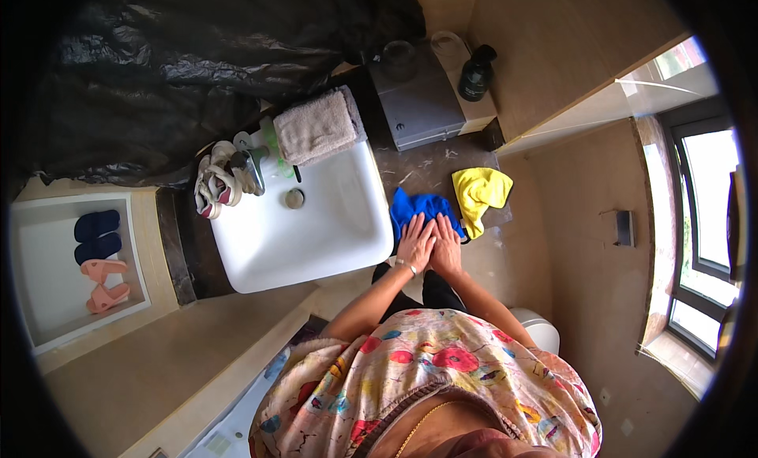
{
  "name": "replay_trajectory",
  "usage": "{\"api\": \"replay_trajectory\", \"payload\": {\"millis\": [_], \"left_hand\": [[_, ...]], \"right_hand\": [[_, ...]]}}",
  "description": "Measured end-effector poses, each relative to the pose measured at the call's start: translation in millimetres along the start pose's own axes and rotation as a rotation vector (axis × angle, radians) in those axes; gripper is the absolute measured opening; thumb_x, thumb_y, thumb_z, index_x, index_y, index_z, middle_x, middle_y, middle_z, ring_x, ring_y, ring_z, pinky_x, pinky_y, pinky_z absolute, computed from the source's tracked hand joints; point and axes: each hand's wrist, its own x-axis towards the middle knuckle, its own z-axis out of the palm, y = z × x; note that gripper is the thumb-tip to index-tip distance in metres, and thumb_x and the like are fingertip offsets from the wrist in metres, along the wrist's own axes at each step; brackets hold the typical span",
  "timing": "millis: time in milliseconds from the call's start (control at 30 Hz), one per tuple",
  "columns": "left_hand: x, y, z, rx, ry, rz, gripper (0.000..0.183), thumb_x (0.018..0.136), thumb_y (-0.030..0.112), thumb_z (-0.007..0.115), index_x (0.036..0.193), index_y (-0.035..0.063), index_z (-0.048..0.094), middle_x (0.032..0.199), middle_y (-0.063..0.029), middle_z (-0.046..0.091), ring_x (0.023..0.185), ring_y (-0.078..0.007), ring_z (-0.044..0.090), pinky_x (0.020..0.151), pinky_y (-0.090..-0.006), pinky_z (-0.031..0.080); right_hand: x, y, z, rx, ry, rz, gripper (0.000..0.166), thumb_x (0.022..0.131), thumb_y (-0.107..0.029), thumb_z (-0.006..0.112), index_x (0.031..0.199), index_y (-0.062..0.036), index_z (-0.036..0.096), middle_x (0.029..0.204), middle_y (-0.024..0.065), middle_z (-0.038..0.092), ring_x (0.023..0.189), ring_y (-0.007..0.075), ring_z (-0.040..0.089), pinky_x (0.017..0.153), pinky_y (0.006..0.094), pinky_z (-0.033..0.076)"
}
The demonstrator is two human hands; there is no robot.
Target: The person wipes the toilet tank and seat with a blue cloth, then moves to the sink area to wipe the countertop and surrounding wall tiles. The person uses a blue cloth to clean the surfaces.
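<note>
A bunched blue cloth (421,208) lies on the dark stone countertop (414,169), just right of the white washbasin (314,245). My left hand (417,242) and my right hand (445,245) rest side by side on its near edge, fingers extended and close to each other. Neither hand visibly grasps the cloth, though the undersides of the fingers are hidden. A crumpled yellow cloth (481,192) with a dark edge lies to the right of the blue one, its lower corner close to my right hand.
A folded beige towel (317,126) lies at the basin's back edge, near the faucet (251,171) and a pair of shoes (216,182). Behind the cloths stand a grey drawer box (420,102) and a dark bottle (477,74). Slippers (98,230) sit in a recess at left.
</note>
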Motion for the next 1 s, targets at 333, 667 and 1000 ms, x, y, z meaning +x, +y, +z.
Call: {"api": "replay_trajectory", "payload": {"millis": [333, 667, 1000], "left_hand": [[126, -11, -11, -0.013, -0.054, -0.251, 0.042, 0.097, 0.036, 0.041, 0.132, 0.0167, 0.053, 0.153, -0.0107, 0.028, 0.141, -0.0312, 0.024, 0.113, -0.0541, 0.020], [35, 18, -1, 0.179, -0.156, -0.289, 0.079, 0.085, 0.037, 0.060, 0.150, 0.0113, 0.022, 0.157, -0.0202, 0.004, 0.144, -0.0394, 0.006, 0.112, -0.0583, 0.013], [40, 44, -15, -0.168, -0.088, -0.287, 0.082, 0.081, 0.039, 0.068, 0.147, 0.0094, 0.029, 0.153, -0.0218, 0.021, 0.140, -0.0394, 0.023, 0.110, -0.0549, 0.021]], "right_hand": [[98, 10, -6, -0.019, 0.020, 0.008, 0.058, 0.089, -0.026, 0.049, 0.143, -0.0069, 0.037, 0.153, 0.0136, 0.028, 0.143, 0.0293, 0.022, 0.109, 0.0442, 0.026], [72, 32, -79, -0.043, 0.310, 0.030, 0.072, 0.070, -0.020, 0.074, 0.137, -0.0137, 0.047, 0.149, 0.0186, 0.032, 0.137, 0.0358, 0.031, 0.104, 0.0543, 0.027], [95, 62, -85, 0.103, 0.348, 0.095, 0.040, 0.077, -0.013, 0.065, 0.117, -0.0084, 0.061, 0.106, 0.0204, 0.063, 0.099, 0.0400, 0.059, 0.089, 0.0446, 0.047]]}}
